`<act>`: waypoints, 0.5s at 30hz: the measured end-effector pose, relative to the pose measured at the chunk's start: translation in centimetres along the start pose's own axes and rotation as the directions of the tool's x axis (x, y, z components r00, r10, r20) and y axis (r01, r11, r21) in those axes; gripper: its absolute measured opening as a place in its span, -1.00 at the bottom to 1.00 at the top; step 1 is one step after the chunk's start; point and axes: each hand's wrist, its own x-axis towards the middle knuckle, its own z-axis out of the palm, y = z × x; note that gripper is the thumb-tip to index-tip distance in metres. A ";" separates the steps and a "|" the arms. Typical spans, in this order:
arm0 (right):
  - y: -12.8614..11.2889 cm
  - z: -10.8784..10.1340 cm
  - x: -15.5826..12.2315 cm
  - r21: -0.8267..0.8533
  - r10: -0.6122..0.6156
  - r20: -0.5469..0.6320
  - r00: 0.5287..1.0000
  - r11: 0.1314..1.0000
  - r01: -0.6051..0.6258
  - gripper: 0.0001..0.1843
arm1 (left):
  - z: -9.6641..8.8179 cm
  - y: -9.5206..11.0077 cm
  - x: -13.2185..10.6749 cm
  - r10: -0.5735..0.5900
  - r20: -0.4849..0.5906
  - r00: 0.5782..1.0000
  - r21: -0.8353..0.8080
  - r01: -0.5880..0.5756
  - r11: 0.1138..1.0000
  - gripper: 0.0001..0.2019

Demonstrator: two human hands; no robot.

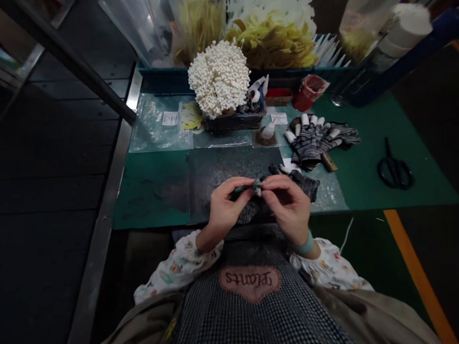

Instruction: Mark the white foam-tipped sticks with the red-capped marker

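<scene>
A person seated at a green desk (383, 135) is pinching the fingertip of a dark knitted glove (279, 187) between both hands, just above the desk's near edge. The left hand (225, 205) is closing thumb and forefinger on the glove's small grey tip, and the right hand (287, 202) is gripping the same tip from the other side; the fingertips of the two hands are meeting there. The rest of the glove is trailing under the right hand, towards a clear plastic sheet (329, 193).

Just beyond, a pile of striped gloves with white fingertips (315, 138) is lying on the desk, with a small wooden block (329, 162) touching its near side. Black scissors (394, 170) are resting well apart at the right. Behind the hands, a mound of small white caps (219, 76) is heaping up over a dark tray (235, 122), beside a red cup (307, 92) and a flat plastic bag (159, 122) bearing a white label. A blue bin (164, 78) along the back is holding yellow and white pieces in bags.

Nothing is lying between the hands and the piles. A dark mat (229, 167) is covering the desk's middle. A metal rail (102, 218) is edging the desk at the left, beside dark flooring, and a yellow floor stripe (416, 270) is running at the right. A checked apron (254, 313) with a patch is filling the foreground.
</scene>
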 end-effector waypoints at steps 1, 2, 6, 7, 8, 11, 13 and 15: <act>0.0 0.1 0.0 0.002 0.014 -0.008 1.000 1.000 -0.014 -0.92 | 0.0 -0.1 0.0 0.012 -0.001 1.000 0.008 -0.012 1.000 -0.91; 0.0 0.2 0.0 0.000 0.025 -0.011 1.000 1.000 -0.025 -0.92 | -0.1 -0.1 -0.1 0.028 -0.005 1.000 0.022 -0.028 0.999 -0.91; 0.1 0.3 0.0 -0.087 0.005 -0.011 1.000 0.996 -0.006 -0.92 | 0.0 -0.1 -0.4 0.110 -0.049 0.993 0.141 -0.102 0.985 -0.93; 0.1 0.3 -0.1 -0.121 -0.022 -0.015 1.000 0.992 0.020 -0.93 | 0.0 0.0 -0.5 0.135 -0.054 0.989 0.177 -0.123 0.976 -0.94; 0.1 0.2 -0.1 -0.151 -0.052 -0.019 0.998 0.987 0.048 -0.93 | 0.1 0.0 -0.5 0.161 -0.055 0.985 0.210 -0.146 0.967 -0.94; 0.2 0.0 -0.1 -0.187 -0.095 -0.017 0.995 0.978 0.090 -0.89 | 0.2 0.2 -0.6 0.254 -0.031 0.967 0.312 -0.232 0.921 -0.95; 0.3 -0.2 -0.1 -0.175 -0.079 -0.009 0.997 0.982 0.076 -0.89 | 0.2 0.2 -0.6 0.343 -0.001 0.939 0.382 -0.317 0.868 -0.90; 0.4 -0.4 0.0 -0.148 -0.036 0.004 0.999 0.988 0.036 -0.92 | 0.0 0.3 -0.7 0.425 0.045 0.904 0.443 -0.399 0.803 -0.83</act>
